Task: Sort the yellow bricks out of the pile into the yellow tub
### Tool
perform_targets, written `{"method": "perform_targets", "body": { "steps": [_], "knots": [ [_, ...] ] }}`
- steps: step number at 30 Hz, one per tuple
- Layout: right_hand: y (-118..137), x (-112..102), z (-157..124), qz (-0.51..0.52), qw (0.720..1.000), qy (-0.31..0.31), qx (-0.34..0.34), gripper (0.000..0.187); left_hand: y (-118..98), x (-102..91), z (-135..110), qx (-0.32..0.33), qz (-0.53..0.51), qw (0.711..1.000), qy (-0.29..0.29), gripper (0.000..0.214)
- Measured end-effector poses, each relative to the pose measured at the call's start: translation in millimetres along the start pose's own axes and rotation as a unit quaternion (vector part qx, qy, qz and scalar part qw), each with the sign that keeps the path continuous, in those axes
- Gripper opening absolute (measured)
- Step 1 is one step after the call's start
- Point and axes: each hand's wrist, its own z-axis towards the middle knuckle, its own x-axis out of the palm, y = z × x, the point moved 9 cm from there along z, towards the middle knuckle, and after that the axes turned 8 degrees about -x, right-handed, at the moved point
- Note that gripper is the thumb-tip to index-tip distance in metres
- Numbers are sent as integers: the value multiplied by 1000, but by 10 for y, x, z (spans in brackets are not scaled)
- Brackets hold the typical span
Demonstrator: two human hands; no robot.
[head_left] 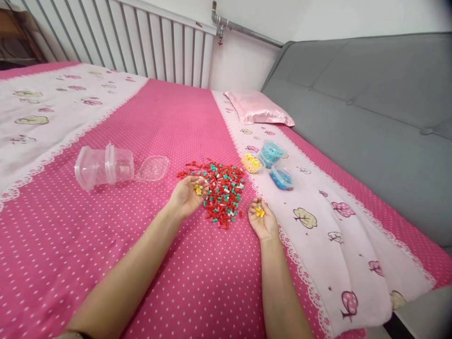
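My left hand (187, 195) is turned palm up at the left edge of a mixed pile of small plastic bricks (224, 193). Its fingers curl round several yellow bricks (198, 189). To the right of the pile, my right hand (264, 221) is also palm up and cupped, with more yellow bricks (260, 211) lying in it. Red and green pieces make up most of the pile, with some white and pink among them. Beyond my right hand stands a small clear tub of yellow bricks (252, 163).
Two clear tubs hold blue pieces: a lighter blue tub (272, 153) and a darker blue tub (281, 178). Nested clear containers (104, 167) lie on their side at left, beside a clear lid (153, 168). Farther back are a pink pillow (261, 109) and grey headboard (367, 103).
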Motion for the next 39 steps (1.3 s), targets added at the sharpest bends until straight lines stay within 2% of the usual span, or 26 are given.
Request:
{"method": "perform_targets", "body": {
  "steps": [5,8,11,16,22,26,28,30,36,39],
  "knots": [
    [-22,0,-55,29,999,-21,5,15,337,152,-75,-45,-1,999,5,18],
    [-9,-20,-119,29,999,-38,-3,19,458,235,-127,-24,-4,1000,14,22],
    [5,-73,-206,27,997,-66,-12,22,606,351,-167,-11,-3,999,45,22],
    [20,-178,-387,34,993,-100,-45,16,983,480,-202,-66,-8,993,99,22],
    [-134,-131,-645,54,995,-81,-31,22,1279,546,-305,-8,-16,990,137,12],
    [-275,-77,-808,79,992,-99,4,30,1442,529,-352,51,82,985,145,24],
    [-323,-28,-862,96,990,-101,19,31,1453,525,-384,95,169,969,150,32],
    [-353,41,-892,108,990,-87,31,30,1432,549,-442,136,258,942,165,39],
    [-452,126,-925,13,998,-27,51,23,1363,659,-650,189,490,823,216,52],
    [-450,153,-889,-55,997,6,50,24,1242,716,-747,265,538,767,229,54]
  ]
}}
